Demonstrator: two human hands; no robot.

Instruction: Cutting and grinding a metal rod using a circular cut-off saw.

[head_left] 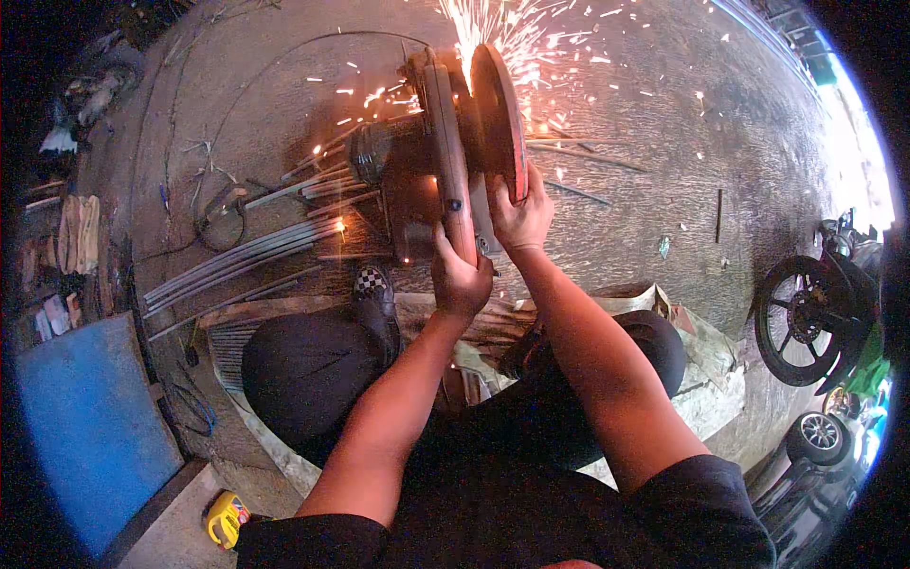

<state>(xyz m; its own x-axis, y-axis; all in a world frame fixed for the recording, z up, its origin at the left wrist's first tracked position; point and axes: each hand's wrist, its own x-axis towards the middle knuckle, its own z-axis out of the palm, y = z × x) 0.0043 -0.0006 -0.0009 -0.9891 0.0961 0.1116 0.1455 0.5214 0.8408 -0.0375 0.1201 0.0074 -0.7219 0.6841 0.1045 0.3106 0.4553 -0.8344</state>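
In front of me stands a cut-off saw with a long handle arm point(445, 142) and a round, red-edged wheel guard point(500, 123). Bright sparks point(493, 24) spray from its far side. My left hand point(462, 277) is closed around the near end of the handle. Beside it, my right hand point(522, 216) is closed right at the guard's lower edge; what its fingers grip is hidden. Several grey metal rods point(246, 263) lie left of the saw, one with a glowing tip. Thin rods point(592, 155) also lie on the right.
A blue panel point(90, 427) and a yellow tape measure point(227, 519) are at lower left. Cables point(213, 223) trail over the concrete floor point(654, 95). A motorcycle wheel point(804, 321) stands at right, near a car wheel point(819, 437). My knees are bent beside the saw.
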